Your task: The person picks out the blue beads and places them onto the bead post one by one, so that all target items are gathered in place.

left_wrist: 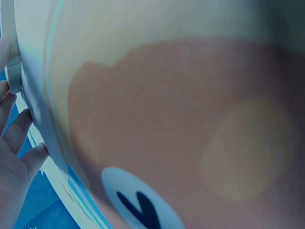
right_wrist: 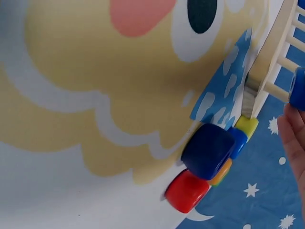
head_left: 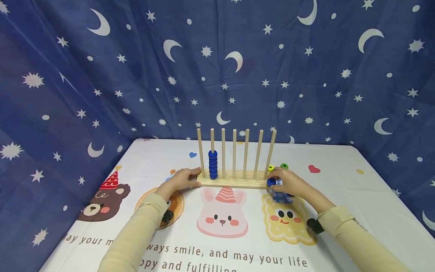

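A wooden peg rack (head_left: pixel 234 183) with several upright pegs stands across the table. A stack of blue beads (head_left: pixel 213 164) sits on its second peg from the left. My left hand (head_left: pixel 181 179) grips the left end of the base, thumb in front and fingers behind; its fingertips touch the wood in the left wrist view. At the right end, my right hand (head_left: pixel 289 182) pinches a blue bead (right_wrist: pixel 298 89) beside the base. Loose beads lie beyond that end: a dark blue bead (right_wrist: pixel 208 151), a red bead (right_wrist: pixel 187 191) and a yellow bead (right_wrist: pixel 247 126).
A green bead (head_left: pixel 284 166) lies behind my right hand. Under everything spreads a white tablecloth (head_left: pixel 340 170) printed with cartoon figures and words. A dark blue curtain (head_left: pixel 255 87) with moons and stars hangs behind and to the left of the table.
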`<state>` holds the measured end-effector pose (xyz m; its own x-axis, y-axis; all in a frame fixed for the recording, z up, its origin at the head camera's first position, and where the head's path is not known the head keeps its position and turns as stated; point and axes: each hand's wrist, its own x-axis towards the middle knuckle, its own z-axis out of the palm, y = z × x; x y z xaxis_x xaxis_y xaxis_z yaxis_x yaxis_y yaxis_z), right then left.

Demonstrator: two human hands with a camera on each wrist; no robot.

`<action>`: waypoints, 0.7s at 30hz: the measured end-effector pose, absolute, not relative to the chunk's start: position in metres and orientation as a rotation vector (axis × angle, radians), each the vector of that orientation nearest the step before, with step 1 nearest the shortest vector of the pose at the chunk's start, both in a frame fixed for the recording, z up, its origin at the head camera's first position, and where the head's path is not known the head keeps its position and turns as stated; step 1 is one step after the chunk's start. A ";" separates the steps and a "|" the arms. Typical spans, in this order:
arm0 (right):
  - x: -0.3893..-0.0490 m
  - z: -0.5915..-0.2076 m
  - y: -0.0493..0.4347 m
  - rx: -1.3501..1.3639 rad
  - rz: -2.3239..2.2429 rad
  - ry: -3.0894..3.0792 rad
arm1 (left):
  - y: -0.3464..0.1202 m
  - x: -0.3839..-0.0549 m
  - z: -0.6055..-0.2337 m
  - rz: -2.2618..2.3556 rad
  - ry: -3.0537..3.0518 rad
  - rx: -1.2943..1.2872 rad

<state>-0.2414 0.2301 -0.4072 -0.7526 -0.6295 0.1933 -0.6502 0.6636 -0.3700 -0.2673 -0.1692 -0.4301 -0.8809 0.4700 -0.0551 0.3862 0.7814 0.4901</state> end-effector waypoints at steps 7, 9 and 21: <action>-0.235 -0.403 0.221 1.099 0.722 -2.833 | -0.168 -0.268 -0.430 0.689 2.828 0.703; -0.233 -0.401 0.217 1.103 0.740 -2.827 | -0.168 -0.268 -0.430 0.688 2.827 0.695; -0.230 -0.399 0.203 1.123 1.063 -2.702 | -0.167 -0.267 -0.431 0.675 2.821 0.649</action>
